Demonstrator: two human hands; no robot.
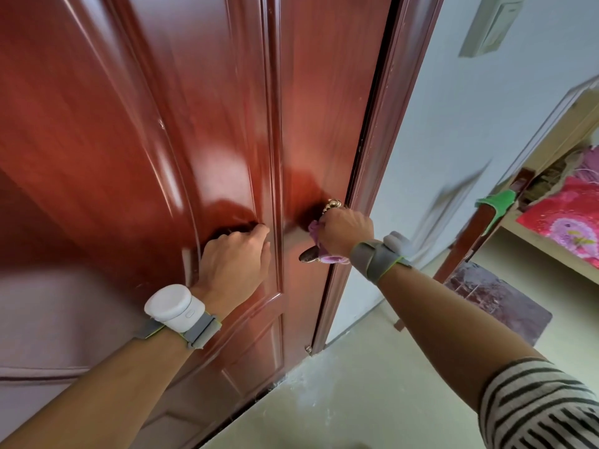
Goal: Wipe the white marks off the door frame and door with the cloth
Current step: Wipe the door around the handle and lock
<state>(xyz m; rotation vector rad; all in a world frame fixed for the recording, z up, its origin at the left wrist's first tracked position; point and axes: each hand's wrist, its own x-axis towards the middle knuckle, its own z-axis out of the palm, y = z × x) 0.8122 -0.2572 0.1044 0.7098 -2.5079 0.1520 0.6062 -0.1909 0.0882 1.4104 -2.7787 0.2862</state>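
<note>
A striped sleeve [534, 409] is showing at the lower right, and the bare forearm is reaching out of it toward the door; both wrists are wearing grey straps, and the left one is carrying a round white device [173, 306]; the pale floor [372, 377] is lying under the arms, with white dust gathering along the foot of the door; the left hand [236, 254] is resting against the red-brown door [146, 124] with its fingers [256, 231] curled in and pressed together, the tips tucked into the groove of the raised panel, and it is not holding anything that can be seen; the right hand [345, 230] is closing its fingers round a pink cloth [316, 236], bunching it against the door at the handle [308, 255], just beside the door frame [382, 124]; the lever end of the handle is sticking out below the cloth, and a brass knob [332, 204] is peeking out above the knuckles; small white specks are showing on the frame and one on the door's panel edge higher up; beyond the frame a pale blue wall [453, 131] is running back, with a switch plate [489, 27] near the top; at the far right a pink flowered blanket [564, 218] is lying on a bed, and a dark mat [499, 303] is lying on the floor below it
</note>
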